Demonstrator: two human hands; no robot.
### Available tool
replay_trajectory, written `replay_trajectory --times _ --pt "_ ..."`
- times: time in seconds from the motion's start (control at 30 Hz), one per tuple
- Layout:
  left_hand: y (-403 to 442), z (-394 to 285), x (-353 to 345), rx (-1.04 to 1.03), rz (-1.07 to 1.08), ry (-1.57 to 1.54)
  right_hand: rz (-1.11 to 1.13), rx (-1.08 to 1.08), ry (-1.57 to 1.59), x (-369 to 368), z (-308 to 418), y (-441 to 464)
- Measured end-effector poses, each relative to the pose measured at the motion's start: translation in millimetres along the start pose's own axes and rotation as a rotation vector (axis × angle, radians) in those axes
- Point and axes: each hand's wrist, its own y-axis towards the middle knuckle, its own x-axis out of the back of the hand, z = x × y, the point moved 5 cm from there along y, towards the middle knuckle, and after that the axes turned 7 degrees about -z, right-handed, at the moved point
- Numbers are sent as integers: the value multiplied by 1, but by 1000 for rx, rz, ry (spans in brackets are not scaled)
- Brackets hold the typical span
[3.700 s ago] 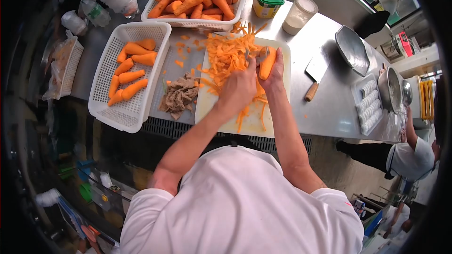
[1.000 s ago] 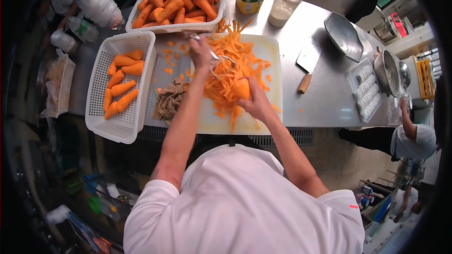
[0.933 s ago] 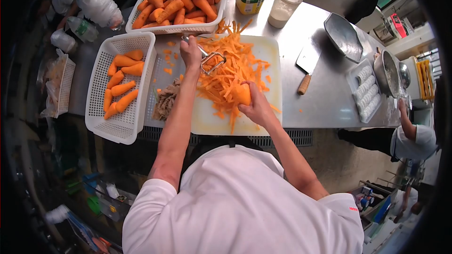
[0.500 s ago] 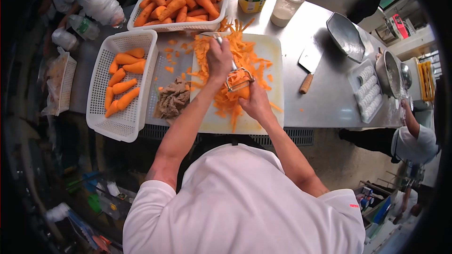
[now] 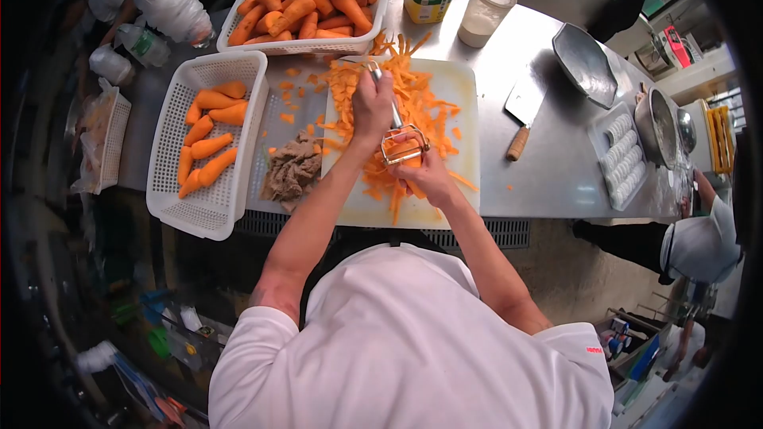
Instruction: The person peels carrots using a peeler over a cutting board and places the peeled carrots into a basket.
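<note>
Stainless-steel bench [image 5: 556, 175] carries a white rectangular cutting board [image 5: 467, 152] strewn with thin orange peelings [image 5: 439, 107]. Over the board's middle, the left hand [image 5: 372, 107] closes its fingers round the handle of a silver metal peeler [image 5: 396, 115]. The right hand [image 5: 431, 178], curled, grips a stout orange carrot [image 5: 412, 162] low over the board, to the right of the left hand and nearer the body. The peeler's looped head lies across the carrot's far part; whether its blade touches, I cannot tell. The carrot's long axis seems to run from under that head back toward the body, though fingers hide much of it.
</note>
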Motion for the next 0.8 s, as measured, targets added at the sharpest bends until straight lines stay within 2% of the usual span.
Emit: replay_trajectory --times 0.03,0.1,0.17,0.2,0.23,0.3,0.37,0.43,0.5,0.57,0.63,0.7,0.73,0.8 --pt "-1 11 -4 -69 49 68 6 -1 -3 0 -1 0" --pt "23 23 12 -28 13 126 -85 33 -90 7 -3 -2" --pt "35 20 31 120 -133 -56 -133 15 -184 9 11 -12" --pt "25 6 24 21 -114 32 -182 -10 -272 10 14 -15" --pt "10 8 15 24 -112 39 -182 -15 -266 10 6 -11" --pt "-12 3 -9 -177 12 91 -235 179 -356 14 -1 4" --pt "19 25 3 -150 -14 163 -267 181 -426 15 3 -2" --pt "33 14 23 45 -180 -82 -310 189 -494 20 11 -5" --pt "9 9 11 62 -144 55 -379 243 -643 21 16 -10" --pt "-6 11 -15 -141 -30 142 -362 217 -648 12 24 -10" --pt "14 24 -6 -108 -13 173 -349 195 -662 13 20 -9" --pt "43 33 20 -180 -276 216 -285 226 -538 26 7 -5" --pt "40 17 26 -29 -220 91 -290 226 -536 31 10 -7" --pt "29 0 25 -51 -179 45 -82 -40 63 28 0 -12"
